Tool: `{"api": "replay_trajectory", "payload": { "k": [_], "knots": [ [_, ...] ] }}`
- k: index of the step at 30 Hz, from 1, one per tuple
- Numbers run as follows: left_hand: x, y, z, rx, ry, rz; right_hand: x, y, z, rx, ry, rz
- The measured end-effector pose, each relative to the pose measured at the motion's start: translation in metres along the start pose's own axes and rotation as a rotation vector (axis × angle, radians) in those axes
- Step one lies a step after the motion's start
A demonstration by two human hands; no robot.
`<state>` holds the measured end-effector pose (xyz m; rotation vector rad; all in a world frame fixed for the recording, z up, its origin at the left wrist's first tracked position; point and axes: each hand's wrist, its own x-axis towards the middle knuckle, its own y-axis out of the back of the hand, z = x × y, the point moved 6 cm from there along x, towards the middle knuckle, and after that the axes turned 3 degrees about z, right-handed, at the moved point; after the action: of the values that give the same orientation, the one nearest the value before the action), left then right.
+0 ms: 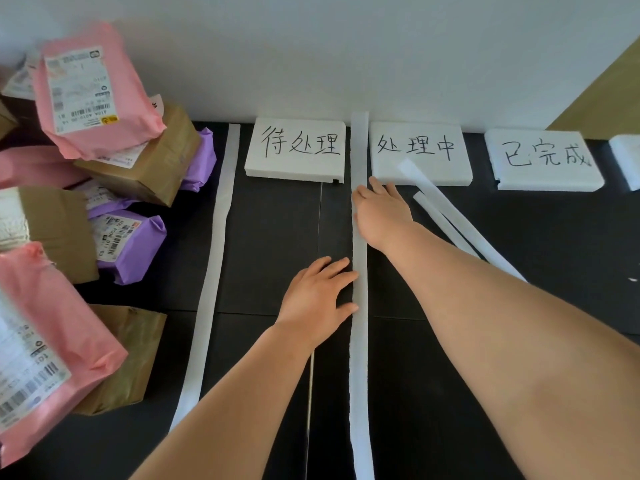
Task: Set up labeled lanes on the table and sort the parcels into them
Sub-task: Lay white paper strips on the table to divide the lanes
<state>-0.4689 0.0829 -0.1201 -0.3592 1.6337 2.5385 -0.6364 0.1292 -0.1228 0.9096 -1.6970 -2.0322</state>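
A long white foam strip (359, 375) runs from the wall toward me down the middle of the black table (270, 237). My left hand (317, 296) lies flat beside it, fingertips touching its left edge. My right hand (382, 211) presses its straight fingers against the strip farther up. Another white strip (214, 254) lies to the left. Three white foam label blocks with handwritten characters stand by the wall: left block (296, 150), middle block (420, 154), right block (545, 161). Two loose strips (450, 216) lie slanted under my right forearm.
Piled at the left are several parcels: pink bags (86, 91) (45, 341), purple bags (128, 244), brown boxes (149, 157). A further white foam piece (627, 161) sits at the far right by the wall. A thin seam (320, 220) runs between table panels.
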Motion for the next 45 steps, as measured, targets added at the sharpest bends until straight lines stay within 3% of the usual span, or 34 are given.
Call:
{"api": "replay_trajectory", "payload": {
  "k": [12,18,28,34,42,45],
  "knots": [
    [-0.001,-0.003,0.000,-0.007,-0.006,-0.005,0.001,0.000,0.000,0.094,-0.035,-0.093],
    [-0.003,-0.008,0.004,0.033,0.002,0.024,-0.026,0.000,-0.010,0.057,-0.022,-0.039],
    [-0.066,-0.032,0.023,0.020,-0.044,0.107,-0.043,-0.003,-0.012,0.115,-0.037,-0.131],
    [-0.098,-0.048,0.032,0.046,-0.064,0.079,-0.095,-0.008,-0.025,0.246,-0.045,-0.041],
    [-0.154,-0.060,0.038,0.079,-0.093,-0.047,-0.198,-0.029,-0.029,0.598,-0.445,0.156],
    [-0.168,-0.064,0.040,0.080,-0.090,-0.083,-0.237,-0.044,-0.036,0.712,-0.580,0.142]
  ]
}}
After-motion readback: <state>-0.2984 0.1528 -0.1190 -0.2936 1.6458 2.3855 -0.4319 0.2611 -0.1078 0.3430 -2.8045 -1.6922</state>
